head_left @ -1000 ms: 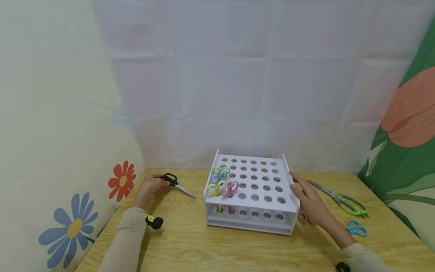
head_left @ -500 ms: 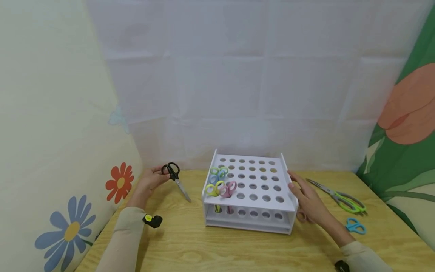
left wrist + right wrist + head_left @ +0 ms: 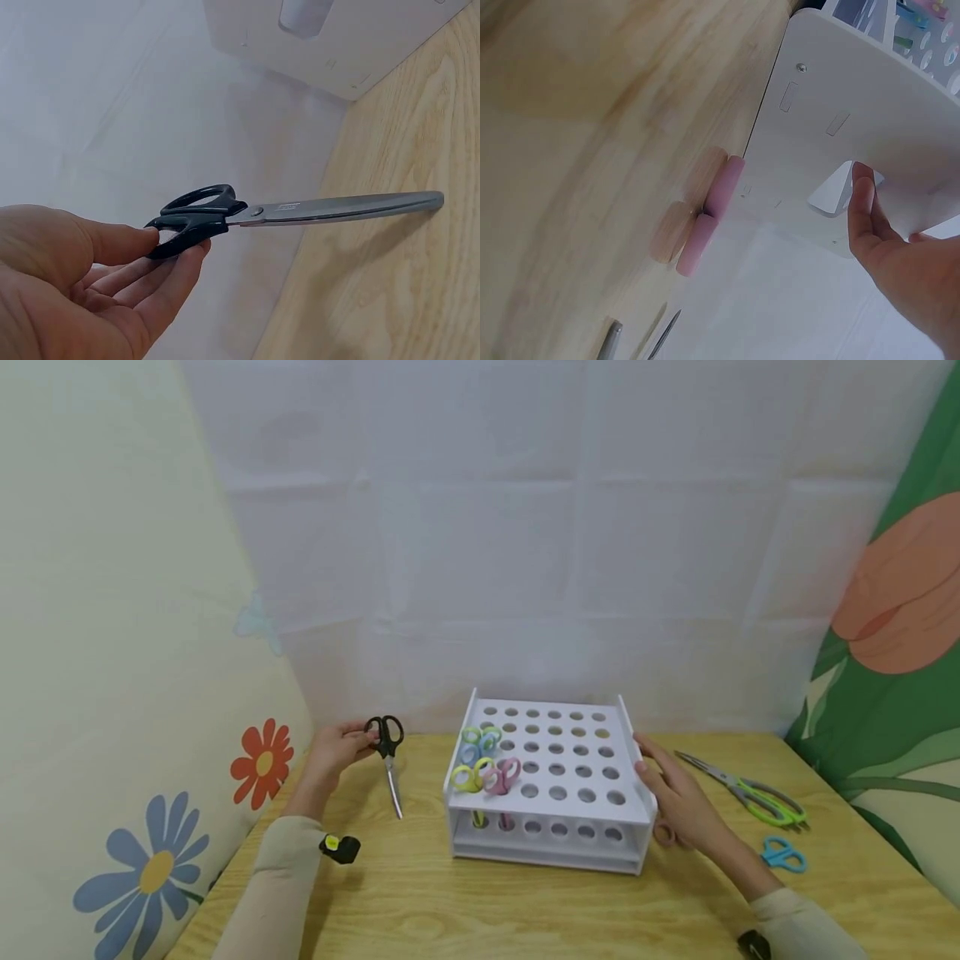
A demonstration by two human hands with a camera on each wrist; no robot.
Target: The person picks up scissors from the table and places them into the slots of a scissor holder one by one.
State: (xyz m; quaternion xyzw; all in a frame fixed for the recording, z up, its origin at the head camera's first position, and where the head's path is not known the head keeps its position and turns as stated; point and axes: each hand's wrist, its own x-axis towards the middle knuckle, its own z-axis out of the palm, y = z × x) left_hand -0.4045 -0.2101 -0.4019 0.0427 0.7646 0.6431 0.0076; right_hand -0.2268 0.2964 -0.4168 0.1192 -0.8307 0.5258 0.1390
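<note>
Black-handled scissors (image 3: 385, 746) hang from my left hand (image 3: 333, 760), point down at the left of the table. In the left wrist view, thumb and fingers pinch one loop of the handle (image 3: 187, 238); the blades are closed, their tip close to the wood. My right hand (image 3: 686, 810) rests against the right side of a white rack (image 3: 517, 804) with rows of round holes. In the right wrist view its fingertips touch the edge of a slot in the side panel (image 3: 817, 127). Yellow scissors (image 3: 474, 783), pink scissors (image 3: 495, 785) and blue-green scissors (image 3: 472, 752) stand in the rack's left holes.
On the table (image 3: 420, 910), right of the rack, lie grey-and-green shears (image 3: 759, 802) and blue-handled scissors (image 3: 782, 857). Pink handle loops (image 3: 724, 187) lie close beside the rack's base. A pale cloth (image 3: 480, 568) hangs behind the table.
My left hand has lifted the black scissors by the handle, and the blades have swung from slanting right to nearly straight down. The right hand stays at the rack.
</note>
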